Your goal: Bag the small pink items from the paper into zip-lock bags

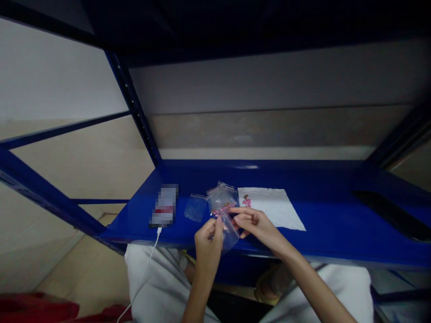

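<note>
A clear zip-top plastic bag (222,202) stands up over the blue shelf, with a string of pink beads (220,210) across its middle. My left hand (208,242) grips the bag's lower part between thumb and fingers. My right hand (252,223) comes in from the right and pinches the bag near the beads. Just left of them lies a smaller, flat clear bag (195,207). On a white sheet of paper (271,207) to the right sits a small pink and brown cluster of beads (247,202), close above my right hand's fingers.
The blue steel shelf (296,215) spans the view, with a perforated upright (133,105) at the left and another shelf overhead. A phone with a blurred screen (164,205) lies left of the bags, trailing a white cable (144,269) down past my white-clad knees (158,282).
</note>
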Demonstrator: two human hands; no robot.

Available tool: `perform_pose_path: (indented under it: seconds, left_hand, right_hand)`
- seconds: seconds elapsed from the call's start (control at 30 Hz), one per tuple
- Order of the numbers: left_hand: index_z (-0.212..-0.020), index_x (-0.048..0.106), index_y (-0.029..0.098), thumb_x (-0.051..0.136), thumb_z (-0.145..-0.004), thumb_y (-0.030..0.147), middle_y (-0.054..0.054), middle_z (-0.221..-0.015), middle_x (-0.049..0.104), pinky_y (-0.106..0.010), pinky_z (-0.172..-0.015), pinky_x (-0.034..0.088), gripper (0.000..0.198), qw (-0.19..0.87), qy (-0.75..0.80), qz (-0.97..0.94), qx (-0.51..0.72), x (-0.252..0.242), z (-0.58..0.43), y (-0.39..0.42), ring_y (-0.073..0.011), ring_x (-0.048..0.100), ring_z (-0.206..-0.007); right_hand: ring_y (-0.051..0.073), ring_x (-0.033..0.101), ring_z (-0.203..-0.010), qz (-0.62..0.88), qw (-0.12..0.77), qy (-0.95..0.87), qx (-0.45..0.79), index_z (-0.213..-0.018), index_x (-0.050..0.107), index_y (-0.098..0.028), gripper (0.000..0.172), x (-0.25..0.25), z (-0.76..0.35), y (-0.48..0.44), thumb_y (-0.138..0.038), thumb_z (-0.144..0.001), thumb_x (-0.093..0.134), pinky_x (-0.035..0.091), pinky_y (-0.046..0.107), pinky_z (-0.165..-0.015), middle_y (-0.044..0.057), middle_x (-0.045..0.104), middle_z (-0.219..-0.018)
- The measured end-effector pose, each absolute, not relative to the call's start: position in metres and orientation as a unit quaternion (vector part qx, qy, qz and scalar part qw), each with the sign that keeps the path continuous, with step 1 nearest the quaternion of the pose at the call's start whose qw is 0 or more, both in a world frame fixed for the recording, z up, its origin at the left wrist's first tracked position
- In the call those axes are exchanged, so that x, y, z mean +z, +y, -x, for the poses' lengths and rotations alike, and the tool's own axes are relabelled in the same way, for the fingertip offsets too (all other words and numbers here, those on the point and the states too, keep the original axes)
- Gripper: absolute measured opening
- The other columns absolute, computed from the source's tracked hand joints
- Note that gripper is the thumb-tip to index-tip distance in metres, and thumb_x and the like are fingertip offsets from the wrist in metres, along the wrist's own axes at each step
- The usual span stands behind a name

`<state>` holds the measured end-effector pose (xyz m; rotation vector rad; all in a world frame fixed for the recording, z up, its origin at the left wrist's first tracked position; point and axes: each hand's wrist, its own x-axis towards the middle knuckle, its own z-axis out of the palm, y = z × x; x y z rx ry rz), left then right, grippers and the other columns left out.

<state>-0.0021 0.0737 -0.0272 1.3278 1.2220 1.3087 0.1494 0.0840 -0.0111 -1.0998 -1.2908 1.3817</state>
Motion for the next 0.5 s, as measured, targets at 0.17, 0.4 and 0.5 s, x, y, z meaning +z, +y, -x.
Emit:
perform_pose_path:
  seconds: [0.17,0.4,0.5]
  left_hand:
    - [-0.065,0.055,0.014,0.052,-0.08,0.041,0.002,-0.049,0.053,-0.017,-0.041,0.033,0.031,0.441,0.444,-0.588,0.513,-0.026,-0.021,0.089,-0.0072,0.046,-0.042]
    - [-0.069,0.057,0.016,0.052,-0.079,0.041,0.005,-0.048,0.053,-0.017,-0.043,0.035,0.027,0.345,0.462,-0.62,0.532,-0.039,-0.036,0.116,-0.0064,0.046,-0.04]
    - [-0.072,0.06,0.017,0.053,-0.079,0.039,0.003,-0.053,0.058,-0.018,-0.045,0.038,0.024,0.31,0.459,-0.632,0.542,-0.046,-0.036,0.113,-0.0074,0.05,-0.042]
  right_hand:
    - [0.01,0.055,-0.051,0.462,0.467,-0.499,0.564,-0.081,0.07,-0.014,0.027,-0.014,-0.165,0.088,-0.038,-0.068,0.067,0.044,0.019,-0.047,0.001,0.063,-0.059]
    - [0.009,0.057,-0.058,0.435,0.466,-0.486,0.598,-0.081,0.07,-0.015,0.024,-0.011,-0.181,0.09,-0.036,-0.069,0.068,0.04,0.017,-0.048,0.003,0.067,-0.071]
    - [0.013,0.061,-0.064,0.416,0.44,-0.47,0.642,-0.087,0.069,-0.015,0.027,-0.015,-0.19,0.086,-0.031,-0.065,0.071,0.04,0.018,-0.048,0.005,0.069,-0.077]
